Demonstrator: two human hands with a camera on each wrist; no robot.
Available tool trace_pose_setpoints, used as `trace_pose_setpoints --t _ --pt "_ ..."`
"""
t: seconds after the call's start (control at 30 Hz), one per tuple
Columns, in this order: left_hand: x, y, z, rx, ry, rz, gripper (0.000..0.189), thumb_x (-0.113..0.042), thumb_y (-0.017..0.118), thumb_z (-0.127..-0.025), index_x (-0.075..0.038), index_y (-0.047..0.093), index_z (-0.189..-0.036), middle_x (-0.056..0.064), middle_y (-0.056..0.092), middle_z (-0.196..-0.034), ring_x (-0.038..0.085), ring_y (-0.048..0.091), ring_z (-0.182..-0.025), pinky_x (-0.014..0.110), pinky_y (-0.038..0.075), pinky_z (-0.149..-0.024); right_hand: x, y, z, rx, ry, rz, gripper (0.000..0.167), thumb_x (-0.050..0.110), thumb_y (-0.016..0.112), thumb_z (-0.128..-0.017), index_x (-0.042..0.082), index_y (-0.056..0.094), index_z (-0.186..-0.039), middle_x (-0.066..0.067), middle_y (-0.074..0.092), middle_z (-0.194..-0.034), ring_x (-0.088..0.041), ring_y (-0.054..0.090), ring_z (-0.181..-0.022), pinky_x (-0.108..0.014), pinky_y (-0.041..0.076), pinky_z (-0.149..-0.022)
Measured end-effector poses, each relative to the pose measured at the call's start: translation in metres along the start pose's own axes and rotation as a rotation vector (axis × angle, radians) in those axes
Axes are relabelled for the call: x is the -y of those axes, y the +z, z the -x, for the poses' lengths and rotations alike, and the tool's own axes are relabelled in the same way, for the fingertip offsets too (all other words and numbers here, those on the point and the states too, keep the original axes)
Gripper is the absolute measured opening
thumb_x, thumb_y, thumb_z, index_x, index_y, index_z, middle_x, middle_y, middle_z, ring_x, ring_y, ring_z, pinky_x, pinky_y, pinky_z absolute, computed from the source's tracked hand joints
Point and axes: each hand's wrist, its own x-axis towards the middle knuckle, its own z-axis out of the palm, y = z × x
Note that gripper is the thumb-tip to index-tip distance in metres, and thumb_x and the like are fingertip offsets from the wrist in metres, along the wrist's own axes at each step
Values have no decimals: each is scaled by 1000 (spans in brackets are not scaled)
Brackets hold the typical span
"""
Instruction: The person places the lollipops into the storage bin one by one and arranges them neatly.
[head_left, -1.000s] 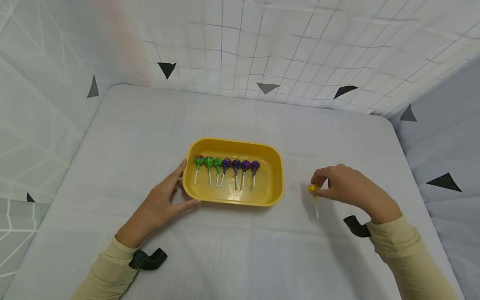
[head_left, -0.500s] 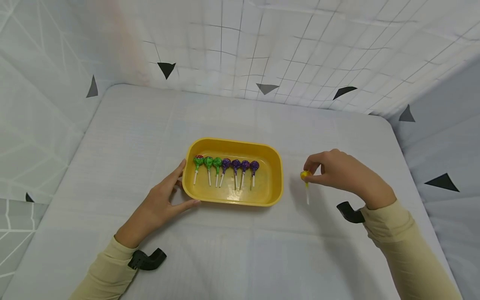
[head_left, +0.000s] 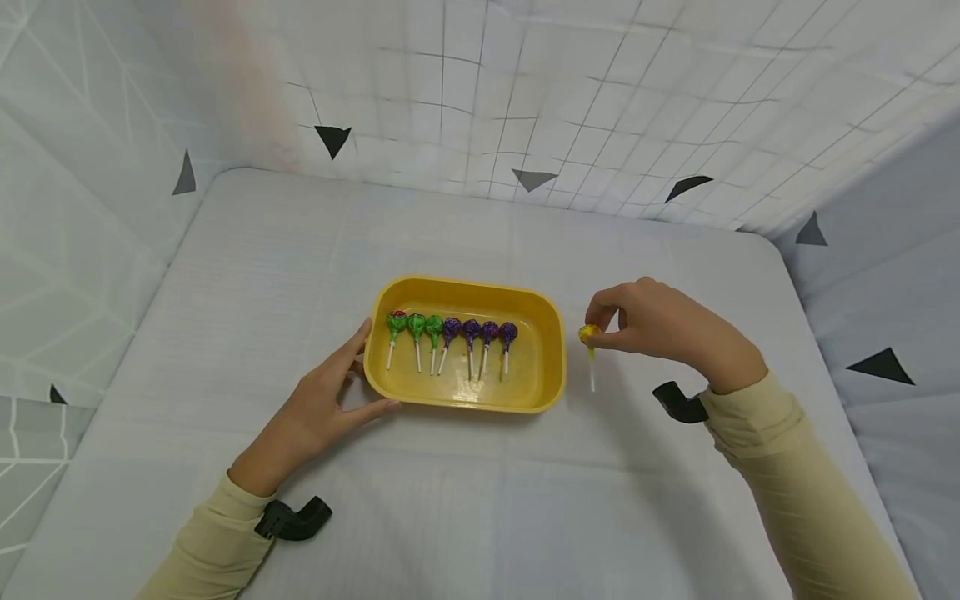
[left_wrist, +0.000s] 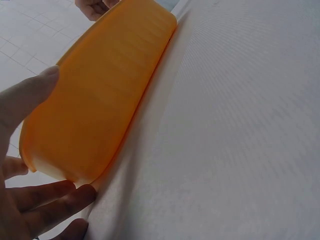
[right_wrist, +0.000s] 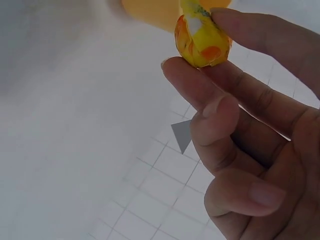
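A yellow lollipop (head_left: 589, 333) is pinched by its wrapped head between the thumb and fingers of my right hand (head_left: 663, 329), its white stick pointing down. This hand is just right of the yellow tray (head_left: 542, 379). The right wrist view shows the lollipop's yellow and orange wrapper (right_wrist: 202, 45) close up. My left hand (head_left: 315, 408) spans the tray's front left corner, thumb along the front wall and fingers spread at the left end. Inside the tray lies a row of lollipops: green ones (head_left: 417, 327) on the left, purple ones (head_left: 471, 330) to their right.
A white cloth covers the table (head_left: 450, 500). White curtains with grid lines and dark triangles (head_left: 333, 140) stand behind and at the sides. Black camera mounts (head_left: 294, 518) sit at both wrists.
My right hand has moved left and slightly away from me with the yellow lollipop, nearing the tray's right end. The left hand, the tray and its lollipops have stayed in place.
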Motion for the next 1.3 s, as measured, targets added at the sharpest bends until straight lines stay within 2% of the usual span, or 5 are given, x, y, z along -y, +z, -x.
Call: trace_pose_setpoints --t 0.23,0.4,0.67,0.93,1.3 --pt "3 1 1 -4 0 -15 113 -34 88 -83 -19 15 -168 11 56 -148 18 61 -105 44 56 -93 12 -4 -13 1 -17 47 9 26 82 -89 21 79 -96 6 77 -95 -16 63 -82 -30 54 -69" --pt "3 2 2 -12 6 -23 113 -34 89 -83 -18 15 -168 12 56 -148 19 61 -105 44 55 -90 19 -4 -22 17 -24 52 11 28 81 -90 19 79 -96 5 77 -94 -16 62 -82 -29 55 -68" --pt "2 0 2 -3 -6 -19 114 -37 89 -83 -20 15 -168 10 56 -148 18 61 -106 44 55 -94 26 1 -36 53 -49 104 20 28 80 -91 16 80 -108 2 77 -96 -14 65 -81 -32 57 -71" --pt "2 0 3 1 -13 -20 114 -38 88 -83 -22 14 -168 9 55 -148 18 60 -106 46 55 -97 35 7 -48 99 -36 125 18 29 79 -92 16 80 -105 3 76 -94 -15 66 -84 -35 59 -76" --pt "3 1 3 2 -18 -26 114 -40 88 -83 -23 14 -168 7 55 -148 17 60 -107 44 55 -97 43 15 -61 101 -24 170 17 31 80 -90 16 79 -98 2 73 -90 -18 64 -84 -38 58 -77"
